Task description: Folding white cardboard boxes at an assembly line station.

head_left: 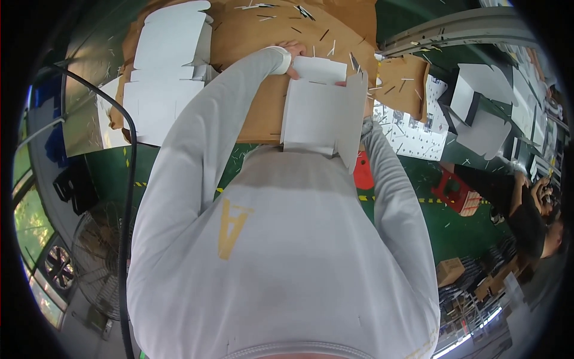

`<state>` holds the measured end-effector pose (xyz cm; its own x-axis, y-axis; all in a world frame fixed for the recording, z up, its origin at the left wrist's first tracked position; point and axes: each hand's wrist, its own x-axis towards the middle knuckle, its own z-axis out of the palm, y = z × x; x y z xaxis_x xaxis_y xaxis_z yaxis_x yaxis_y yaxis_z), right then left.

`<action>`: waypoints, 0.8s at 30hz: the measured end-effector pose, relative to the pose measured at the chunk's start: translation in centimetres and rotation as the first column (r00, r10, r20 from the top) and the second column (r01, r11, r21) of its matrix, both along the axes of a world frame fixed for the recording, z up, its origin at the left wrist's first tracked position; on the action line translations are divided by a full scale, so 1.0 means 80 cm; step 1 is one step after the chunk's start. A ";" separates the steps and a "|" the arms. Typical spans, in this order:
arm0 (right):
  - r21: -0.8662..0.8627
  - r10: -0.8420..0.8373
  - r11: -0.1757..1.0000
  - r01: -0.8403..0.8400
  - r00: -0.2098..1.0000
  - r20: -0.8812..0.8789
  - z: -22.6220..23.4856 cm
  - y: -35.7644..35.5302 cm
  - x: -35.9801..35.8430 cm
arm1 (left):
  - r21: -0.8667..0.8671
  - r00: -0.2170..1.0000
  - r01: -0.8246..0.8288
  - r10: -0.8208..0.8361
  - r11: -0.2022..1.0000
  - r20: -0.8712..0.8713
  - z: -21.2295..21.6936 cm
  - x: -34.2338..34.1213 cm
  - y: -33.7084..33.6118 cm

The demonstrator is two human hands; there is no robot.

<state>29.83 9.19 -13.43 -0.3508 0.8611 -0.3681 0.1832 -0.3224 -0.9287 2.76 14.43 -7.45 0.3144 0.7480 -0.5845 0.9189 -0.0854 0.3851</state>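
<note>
A white cardboard box (312, 113), partly folded with its flaps raised, stands in front of my body at the table's near edge. My left hand (292, 52) grips its far left corner, fingers bent around the small upper flap. On the right, my right hand (368, 107) is mostly behind the tall side panel (353, 119); a fingertip shows at the inner fold, so this hand holds the panel from its outer side. Left of my left arm lie flat white box blanks (170, 36), stacked on brown paper.
Brown paper (251, 30) covers the table, scattered with thin black and white offcuts. White open boxes (481, 90) lie at the right, beyond a printed sheet (412, 128). A black cable (128, 179) hangs on the left near a fan (98, 257). Another person (529, 209) sits far right by a red stool (454, 190).
</note>
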 end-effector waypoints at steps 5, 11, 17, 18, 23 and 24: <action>0.032 -0.038 0.999 0.036 0.998 0.052 0.030 -0.012 -0.006 | 0.128 0.969 0.234 -0.242 0.964 0.054 0.006 0.005 -0.006; 0.200 -0.074 0.979 0.028 0.972 0.224 0.004 -0.040 0.026 | 0.424 0.924 0.316 -0.377 0.849 0.065 -0.034 0.013 -0.082; 0.269 -0.028 0.961 -0.068 0.942 0.335 -0.049 -0.045 0.042 | -0.098 0.735 -0.134 0.165 0.986 0.657 -0.062 0.007 -0.084; 0.276 -0.026 0.958 -0.079 0.934 0.357 -0.065 -0.041 0.041 | -0.181 0.671 -0.159 0.241 0.971 0.702 -0.055 0.012 -0.076; 0.330 0.013 0.928 -0.176 0.897 0.442 -0.120 -0.031 0.021 | 0.417 0.939 0.328 -0.342 0.848 -0.043 -0.061 0.054 -0.060; 0.343 0.001 0.922 -0.180 0.887 0.463 -0.130 -0.033 0.028 | 0.500 0.914 0.403 -0.366 0.767 -0.176 -0.060 0.065 -0.066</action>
<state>32.10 6.51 -23.85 -0.3088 0.9361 -0.1683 0.6162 0.0621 -0.7852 7.96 9.19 -12.26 0.6170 0.7667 -0.1775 0.7869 -0.6049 0.1223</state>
